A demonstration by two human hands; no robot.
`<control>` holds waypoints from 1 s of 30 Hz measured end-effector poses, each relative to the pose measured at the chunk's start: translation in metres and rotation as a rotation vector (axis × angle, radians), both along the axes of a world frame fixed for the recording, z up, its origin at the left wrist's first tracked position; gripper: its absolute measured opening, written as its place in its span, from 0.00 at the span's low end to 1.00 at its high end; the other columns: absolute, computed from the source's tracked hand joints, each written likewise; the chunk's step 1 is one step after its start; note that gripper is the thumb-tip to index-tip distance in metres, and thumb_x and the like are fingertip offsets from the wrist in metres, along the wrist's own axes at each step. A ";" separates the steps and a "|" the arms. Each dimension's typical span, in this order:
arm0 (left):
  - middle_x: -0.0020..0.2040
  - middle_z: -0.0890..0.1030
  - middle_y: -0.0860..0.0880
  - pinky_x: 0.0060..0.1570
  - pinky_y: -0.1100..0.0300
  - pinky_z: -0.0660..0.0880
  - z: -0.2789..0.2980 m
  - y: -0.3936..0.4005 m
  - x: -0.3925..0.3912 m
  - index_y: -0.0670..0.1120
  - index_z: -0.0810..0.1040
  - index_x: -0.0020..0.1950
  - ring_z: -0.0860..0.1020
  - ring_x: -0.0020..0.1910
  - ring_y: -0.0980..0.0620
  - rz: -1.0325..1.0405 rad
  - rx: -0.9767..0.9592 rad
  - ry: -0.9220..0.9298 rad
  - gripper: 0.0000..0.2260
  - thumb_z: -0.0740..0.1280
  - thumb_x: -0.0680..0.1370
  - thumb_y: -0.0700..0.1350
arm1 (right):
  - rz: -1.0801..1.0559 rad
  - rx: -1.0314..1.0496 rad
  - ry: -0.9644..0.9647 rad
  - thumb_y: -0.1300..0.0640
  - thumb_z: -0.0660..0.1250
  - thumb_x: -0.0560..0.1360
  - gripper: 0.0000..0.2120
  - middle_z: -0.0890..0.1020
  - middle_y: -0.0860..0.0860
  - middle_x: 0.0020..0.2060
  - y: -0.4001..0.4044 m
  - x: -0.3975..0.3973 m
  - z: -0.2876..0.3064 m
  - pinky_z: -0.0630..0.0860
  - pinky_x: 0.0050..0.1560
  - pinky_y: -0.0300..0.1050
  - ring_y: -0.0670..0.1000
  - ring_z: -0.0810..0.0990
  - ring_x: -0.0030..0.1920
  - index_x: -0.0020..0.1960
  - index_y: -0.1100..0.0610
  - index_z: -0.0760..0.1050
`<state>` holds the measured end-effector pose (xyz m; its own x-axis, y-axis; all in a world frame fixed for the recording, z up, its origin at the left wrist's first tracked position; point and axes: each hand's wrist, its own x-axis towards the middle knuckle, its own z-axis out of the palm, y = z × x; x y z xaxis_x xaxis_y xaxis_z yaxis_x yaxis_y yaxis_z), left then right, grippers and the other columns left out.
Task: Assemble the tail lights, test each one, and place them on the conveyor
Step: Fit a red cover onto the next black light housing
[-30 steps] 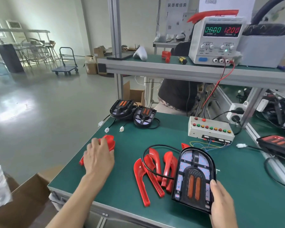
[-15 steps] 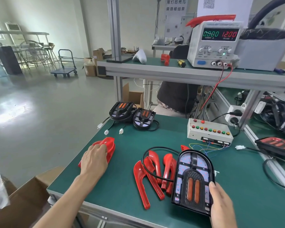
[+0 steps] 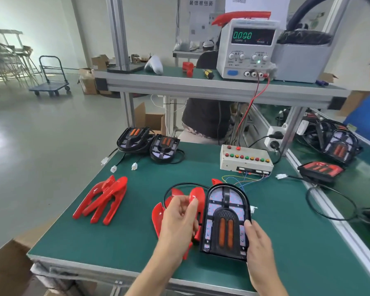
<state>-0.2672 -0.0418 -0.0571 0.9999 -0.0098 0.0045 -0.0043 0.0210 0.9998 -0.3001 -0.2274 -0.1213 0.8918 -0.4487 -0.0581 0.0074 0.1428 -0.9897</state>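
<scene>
A black tail light body (image 3: pixel 225 221) with two orange strips lies on the green bench (image 3: pixel 286 231) near the front edge. My right hand (image 3: pixel 259 246) holds its lower right corner, thumb on the face. Just left of it lies a heap of red covers (image 3: pixel 158 216). My left hand (image 3: pixel 178 221) hovers over this heap, and its thumb and curled fingers pinch the upper end of one red cover (image 3: pixel 195 194). A second bunch of red covers (image 3: pixel 103 199) lies apart at the left of the bench.
Two more tail light bodies (image 3: pixel 132 137) (image 3: pixel 163 147) sit at the back left with white plugs. A button test box (image 3: pixel 246 160) stands at the back, wired to a power supply (image 3: pixel 248 45) on the shelf. Tail lights (image 3: pixel 320 169) lie on the conveyor (image 3: pixel 361 189) to the right. A person (image 3: pixel 205 118) sits behind.
My left hand has let go of the red covers at the left and has moved right to the heap beside the tail light. My right hand has kept its hold.
</scene>
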 end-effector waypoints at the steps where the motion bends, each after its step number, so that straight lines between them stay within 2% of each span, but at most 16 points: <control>1: 0.30 0.77 0.47 0.24 0.62 0.68 -0.001 -0.009 0.000 0.48 0.76 0.51 0.73 0.25 0.54 -0.015 0.000 0.009 0.07 0.66 0.82 0.51 | 0.004 -0.013 -0.018 0.57 0.62 0.84 0.11 0.86 0.34 0.41 0.000 -0.001 0.001 0.75 0.34 0.24 0.32 0.83 0.40 0.47 0.49 0.81; 3: 0.34 0.81 0.45 0.26 0.65 0.70 0.000 -0.019 0.000 0.49 0.75 0.53 0.76 0.26 0.55 -0.018 0.048 0.004 0.05 0.65 0.83 0.50 | 0.034 -0.028 -0.041 0.58 0.62 0.84 0.14 0.82 0.26 0.37 0.000 -0.002 0.000 0.72 0.33 0.21 0.26 0.80 0.40 0.44 0.45 0.79; 4: 0.38 0.81 0.43 0.27 0.65 0.72 0.000 -0.022 0.001 0.49 0.74 0.53 0.77 0.26 0.55 -0.018 0.067 -0.007 0.04 0.65 0.83 0.49 | 0.048 -0.035 -0.039 0.57 0.62 0.84 0.15 0.82 0.26 0.37 -0.001 -0.002 -0.001 0.72 0.33 0.21 0.25 0.79 0.40 0.42 0.45 0.80; 6: 0.40 0.81 0.44 0.29 0.63 0.75 0.003 -0.027 0.004 0.51 0.73 0.53 0.80 0.28 0.53 -0.031 0.104 -0.042 0.03 0.62 0.84 0.48 | 0.049 -0.058 -0.035 0.55 0.62 0.84 0.16 0.85 0.32 0.40 0.000 0.000 -0.002 0.74 0.34 0.24 0.30 0.82 0.42 0.44 0.43 0.85; 8: 0.36 0.82 0.48 0.31 0.59 0.77 0.006 -0.033 0.006 0.53 0.72 0.52 0.81 0.28 0.51 -0.037 0.200 -0.068 0.03 0.61 0.85 0.49 | 0.052 -0.066 -0.020 0.53 0.60 0.84 0.15 0.88 0.44 0.46 0.001 0.002 -0.002 0.79 0.36 0.32 0.41 0.86 0.44 0.50 0.42 0.84; 10: 0.36 0.82 0.47 0.28 0.64 0.74 0.010 -0.039 0.008 0.53 0.72 0.51 0.81 0.27 0.53 -0.020 0.291 -0.082 0.04 0.60 0.85 0.50 | 0.061 -0.061 -0.014 0.53 0.59 0.85 0.14 0.88 0.52 0.48 0.001 0.002 -0.002 0.83 0.38 0.41 0.50 0.87 0.47 0.54 0.46 0.83; 12: 0.38 0.81 0.47 0.28 0.65 0.73 0.014 -0.044 0.010 0.53 0.72 0.50 0.81 0.28 0.53 0.007 0.333 -0.108 0.05 0.60 0.85 0.50 | 0.060 -0.045 -0.009 0.52 0.58 0.86 0.14 0.88 0.53 0.49 0.002 0.001 -0.001 0.85 0.43 0.50 0.54 0.87 0.49 0.55 0.47 0.82; 14: 0.40 0.80 0.49 0.38 0.57 0.77 0.016 -0.048 0.012 0.54 0.72 0.51 0.81 0.35 0.52 0.019 0.378 -0.148 0.04 0.62 0.84 0.52 | 0.049 -0.034 -0.007 0.52 0.58 0.86 0.13 0.88 0.53 0.49 0.002 0.001 0.000 0.85 0.47 0.59 0.55 0.87 0.49 0.56 0.46 0.82; 15: 0.42 0.79 0.51 0.42 0.55 0.76 0.016 -0.049 0.013 0.54 0.72 0.52 0.79 0.39 0.51 0.020 0.420 -0.160 0.05 0.64 0.83 0.53 | 0.051 -0.034 -0.009 0.52 0.57 0.86 0.14 0.88 0.53 0.49 0.002 0.001 0.000 0.85 0.46 0.60 0.56 0.88 0.49 0.55 0.46 0.82; 17: 0.47 0.77 0.53 0.45 0.59 0.70 0.017 -0.049 0.013 0.53 0.72 0.54 0.76 0.46 0.53 0.012 0.493 -0.160 0.07 0.68 0.80 0.52 | 0.063 -0.036 -0.017 0.51 0.57 0.86 0.14 0.88 0.53 0.49 0.002 0.001 0.000 0.85 0.43 0.58 0.56 0.88 0.48 0.54 0.46 0.82; 19: 0.50 0.76 0.53 0.43 0.62 0.68 0.017 -0.047 0.013 0.55 0.69 0.54 0.76 0.49 0.53 0.010 0.490 -0.150 0.10 0.68 0.78 0.45 | 0.071 -0.031 -0.024 0.51 0.57 0.86 0.14 0.88 0.54 0.48 0.001 0.001 0.000 0.85 0.39 0.54 0.57 0.88 0.47 0.54 0.46 0.82; 22: 0.49 0.78 0.52 0.41 0.60 0.71 0.018 -0.044 0.012 0.58 0.64 0.51 0.78 0.48 0.49 0.021 0.447 -0.159 0.14 0.66 0.78 0.41 | 0.082 -0.019 -0.024 0.51 0.58 0.86 0.13 0.88 0.54 0.50 0.001 0.001 -0.002 0.85 0.45 0.61 0.57 0.87 0.50 0.57 0.47 0.82; 25: 0.46 0.80 0.51 0.45 0.55 0.77 0.020 -0.044 0.010 0.57 0.64 0.51 0.81 0.43 0.50 0.037 0.433 -0.176 0.13 0.67 0.79 0.42 | 0.087 -0.026 -0.023 0.50 0.58 0.86 0.13 0.88 0.53 0.50 0.000 0.001 -0.004 0.85 0.47 0.62 0.56 0.87 0.50 0.57 0.47 0.82; 27: 0.45 0.80 0.56 0.44 0.63 0.75 0.021 -0.043 0.009 0.57 0.67 0.51 0.79 0.44 0.59 0.086 0.468 -0.200 0.12 0.70 0.78 0.45 | 0.089 -0.007 -0.022 0.50 0.58 0.86 0.12 0.88 0.53 0.50 0.000 0.002 -0.004 0.85 0.46 0.58 0.54 0.87 0.49 0.57 0.46 0.82; 28: 0.44 0.80 0.58 0.43 0.63 0.73 0.022 -0.042 0.009 0.57 0.70 0.51 0.78 0.44 0.60 0.122 0.496 -0.208 0.11 0.71 0.77 0.47 | 0.091 -0.001 -0.026 0.49 0.59 0.86 0.12 0.87 0.53 0.51 0.000 0.002 -0.004 0.84 0.48 0.58 0.55 0.87 0.50 0.58 0.47 0.82; 30: 0.41 0.81 0.58 0.43 0.56 0.74 0.022 -0.039 0.008 0.56 0.73 0.51 0.80 0.43 0.56 0.184 0.561 -0.206 0.10 0.73 0.75 0.51 | 0.095 -0.002 -0.037 0.47 0.61 0.84 0.13 0.87 0.53 0.53 0.001 0.001 -0.003 0.82 0.55 0.62 0.57 0.86 0.54 0.60 0.48 0.81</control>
